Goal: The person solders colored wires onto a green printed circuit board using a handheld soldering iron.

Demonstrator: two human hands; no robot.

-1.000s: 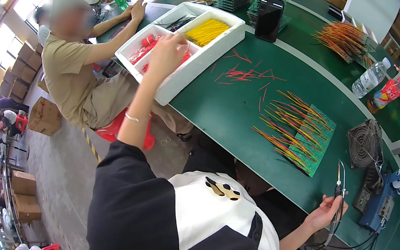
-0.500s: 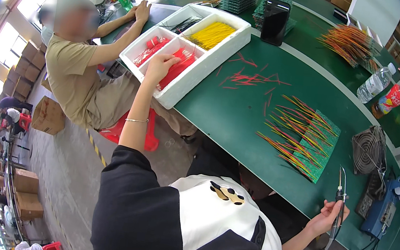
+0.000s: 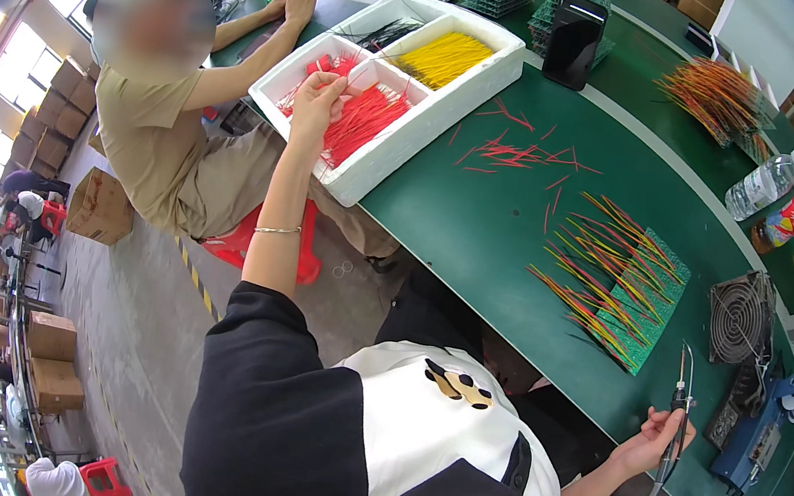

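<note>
My left hand [image 3: 313,109] is over the white foam box [image 3: 459,84], by the divider between its two red-filled compartments. Its thumb and fingertips are pinched together; whatever is between them is too small to make out. Short red wires [image 3: 365,121] fill the compartment beside it, and yellow wires [image 3: 444,59] lie in another. In my right hand [image 3: 650,440], at the bench's near right edge, is a soldering iron [image 3: 679,396], its tip pointing up and away. Red and yellow wires [image 3: 604,275] stick out from a green circuit board [image 3: 642,330] lying on the bench.
Loose red wires [image 3: 515,153] are scattered on the green bench [image 3: 481,219]. A small fan [image 3: 741,318], a blue soldering station [image 3: 753,436] and two bottles [image 3: 764,186] stand at the right. A phone [image 3: 574,46] leans at the back. A co-worker [image 3: 150,105] sits at the left.
My left hand has lifted slightly out of the red wires toward the divider. The view has shifted a little; my right hand still holds the soldering iron in the same place.
</note>
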